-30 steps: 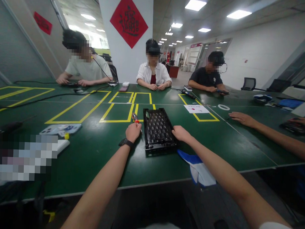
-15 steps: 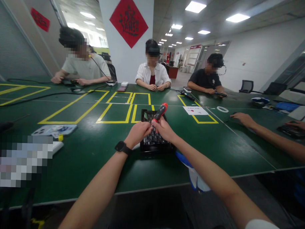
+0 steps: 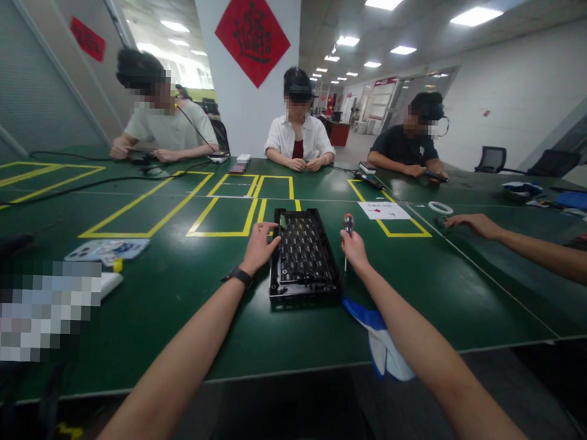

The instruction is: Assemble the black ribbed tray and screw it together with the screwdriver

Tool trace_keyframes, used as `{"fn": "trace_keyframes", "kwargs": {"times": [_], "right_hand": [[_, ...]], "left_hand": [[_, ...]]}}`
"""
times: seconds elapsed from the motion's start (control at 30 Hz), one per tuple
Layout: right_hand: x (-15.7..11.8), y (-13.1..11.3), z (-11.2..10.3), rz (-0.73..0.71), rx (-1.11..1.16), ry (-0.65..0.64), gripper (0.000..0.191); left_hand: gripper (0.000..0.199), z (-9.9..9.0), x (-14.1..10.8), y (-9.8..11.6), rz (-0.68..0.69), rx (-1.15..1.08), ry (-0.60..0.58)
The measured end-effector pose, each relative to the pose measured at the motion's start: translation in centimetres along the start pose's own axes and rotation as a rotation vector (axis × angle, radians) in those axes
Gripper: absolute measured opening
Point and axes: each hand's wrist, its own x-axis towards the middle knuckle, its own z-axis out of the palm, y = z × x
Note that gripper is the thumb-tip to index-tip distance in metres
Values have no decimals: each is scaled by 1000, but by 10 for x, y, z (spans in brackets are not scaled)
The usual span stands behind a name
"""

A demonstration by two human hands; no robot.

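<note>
A black rectangular device housing lies flat on the green table, its inside showing rows of small pale marks. A small green circuit board sits at its upper left. My left hand rests at the housing's left edge, fingers apart and holding nothing. To the right of the housing, my right hand is closed around a screwdriver with a red and dark handle. The screwdriver's shaft points down toward the table.
A blue and white glove hangs over the front edge by my right forearm. A printed paper lies beyond it, near a white ring. A patterned phone case is at left. Several people sit around the table; a co-worker's hand reaches in from the right.
My hands have parted from above the housing. The right hand moved right with the screwdriver, which now points downward; the left hand moved to the left edge and opened.
</note>
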Motion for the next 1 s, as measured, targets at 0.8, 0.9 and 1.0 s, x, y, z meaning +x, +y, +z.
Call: {"fn": "trace_keyframes", "kwargs": {"times": [0.8, 0.9, 1.0], "right_hand": [[-15, -2, 4, -27, -771, -23, 48], [-14, -1, 2, -35, -786, -11, 48], [-14, 1, -1, -34, -775, -7, 47]], "left_hand": [[28, 32, 74, 27, 158, 663, -228], [27, 36, 79, 27, 202, 634, -262], [28, 36, 82, 29, 193, 584, -255]]}}
